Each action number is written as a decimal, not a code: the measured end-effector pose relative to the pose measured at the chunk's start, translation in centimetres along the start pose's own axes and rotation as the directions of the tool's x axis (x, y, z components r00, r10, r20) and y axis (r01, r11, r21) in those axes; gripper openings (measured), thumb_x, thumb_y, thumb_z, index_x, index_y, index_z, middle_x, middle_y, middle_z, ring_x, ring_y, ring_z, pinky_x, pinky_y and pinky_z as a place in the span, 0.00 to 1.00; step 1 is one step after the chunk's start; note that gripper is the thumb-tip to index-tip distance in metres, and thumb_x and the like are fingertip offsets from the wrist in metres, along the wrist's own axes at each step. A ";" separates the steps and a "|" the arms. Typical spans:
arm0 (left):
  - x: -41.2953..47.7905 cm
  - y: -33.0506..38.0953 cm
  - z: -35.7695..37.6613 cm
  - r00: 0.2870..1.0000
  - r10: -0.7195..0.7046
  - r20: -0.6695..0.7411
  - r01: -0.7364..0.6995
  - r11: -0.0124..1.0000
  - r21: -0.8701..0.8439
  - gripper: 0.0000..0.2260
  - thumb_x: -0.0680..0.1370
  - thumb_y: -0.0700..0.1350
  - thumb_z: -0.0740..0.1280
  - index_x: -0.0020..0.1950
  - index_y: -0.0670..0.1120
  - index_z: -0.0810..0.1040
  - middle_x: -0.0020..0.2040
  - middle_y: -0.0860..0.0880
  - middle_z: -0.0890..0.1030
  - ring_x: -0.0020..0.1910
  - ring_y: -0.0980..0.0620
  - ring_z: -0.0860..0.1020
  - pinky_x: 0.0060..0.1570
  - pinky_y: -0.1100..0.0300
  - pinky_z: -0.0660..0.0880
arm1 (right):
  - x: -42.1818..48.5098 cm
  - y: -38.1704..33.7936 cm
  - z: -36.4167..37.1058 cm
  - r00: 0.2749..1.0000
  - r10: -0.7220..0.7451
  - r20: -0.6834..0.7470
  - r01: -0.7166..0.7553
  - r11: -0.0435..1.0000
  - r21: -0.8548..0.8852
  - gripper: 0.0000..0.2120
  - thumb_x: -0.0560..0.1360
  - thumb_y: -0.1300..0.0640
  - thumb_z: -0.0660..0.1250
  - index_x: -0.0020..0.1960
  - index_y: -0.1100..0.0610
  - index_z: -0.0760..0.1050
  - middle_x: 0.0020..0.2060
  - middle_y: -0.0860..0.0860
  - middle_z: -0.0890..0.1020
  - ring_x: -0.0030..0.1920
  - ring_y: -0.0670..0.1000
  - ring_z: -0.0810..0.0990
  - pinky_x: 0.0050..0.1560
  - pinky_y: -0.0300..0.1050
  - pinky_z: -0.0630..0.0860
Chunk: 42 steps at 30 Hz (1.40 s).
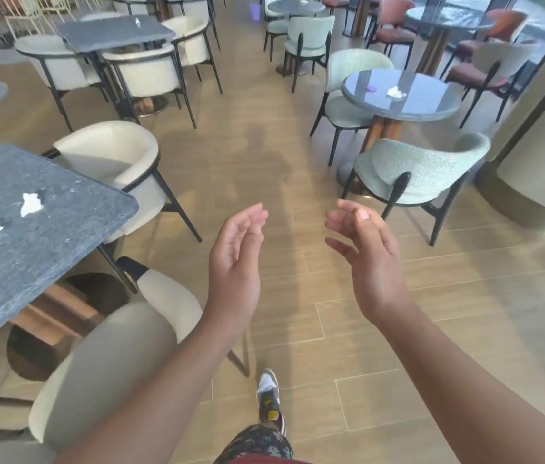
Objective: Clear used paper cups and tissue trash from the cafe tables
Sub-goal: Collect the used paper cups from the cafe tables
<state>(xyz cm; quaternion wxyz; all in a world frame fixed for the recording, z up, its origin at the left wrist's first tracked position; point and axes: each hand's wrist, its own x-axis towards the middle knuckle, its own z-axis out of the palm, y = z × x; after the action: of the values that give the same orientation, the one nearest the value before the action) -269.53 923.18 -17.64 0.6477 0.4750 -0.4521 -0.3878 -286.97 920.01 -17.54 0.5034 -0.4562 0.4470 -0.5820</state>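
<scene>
Empty, both of them: left hand and right hand hover palm to palm over the floor, fingers loosely curved and spread, nothing held. The nearest trash is two tissues on the slab table, at about 9 to 10 o'clock from the left hand and well apart from it, with a chair tucked in between. The pair lies on a line running toward the table's left side, so the right-hand one comes first. The left hand is clearly nearer; I judge the next move to be a turn left and a reach over the chair back. Another wad lies on the round table at 1 o'clock, farther off, near a purple thing too small to name. A scrap shows on the far table at 11 o'clock. No cup is plainly visible.
</scene>
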 end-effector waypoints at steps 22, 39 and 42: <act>51.4 -12.3 12.6 0.995 0.049 -0.088 -0.043 0.997 0.062 0.12 0.83 0.50 0.60 0.62 0.52 0.79 0.63 0.52 0.83 0.66 0.55 0.79 0.68 0.49 0.76 | 55.0 4.9 5.3 0.999 0.003 0.051 -0.004 1.000 0.005 0.19 0.80 0.44 0.60 0.63 0.52 0.81 0.55 0.52 0.86 0.60 0.50 0.84 0.64 0.56 0.81; 89.5 -21.1 21.6 0.983 0.061 -0.175 -0.059 0.998 0.016 0.12 0.82 0.49 0.60 0.63 0.50 0.78 0.64 0.50 0.82 0.67 0.55 0.79 0.70 0.48 0.75 | 96.0 7.8 10.1 0.988 -0.005 0.152 0.007 1.000 -0.010 0.17 0.81 0.44 0.62 0.63 0.50 0.81 0.57 0.52 0.85 0.62 0.51 0.83 0.64 0.57 0.80; 97.5 -23.6 21.4 0.984 0.060 -0.169 -0.060 0.998 0.004 0.12 0.82 0.49 0.60 0.63 0.50 0.78 0.64 0.50 0.82 0.67 0.55 0.79 0.70 0.49 0.75 | 103.6 9.5 12.7 0.989 -0.015 0.146 0.017 1.000 -0.010 0.17 0.81 0.44 0.62 0.63 0.50 0.81 0.58 0.52 0.85 0.62 0.52 0.83 0.65 0.59 0.79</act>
<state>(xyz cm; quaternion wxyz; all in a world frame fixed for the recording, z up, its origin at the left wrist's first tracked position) -263.37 820.85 -16.23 0.6955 0.4919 -0.4095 -0.3266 -280.83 815.38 -16.10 0.5273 -0.5038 0.4086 -0.5488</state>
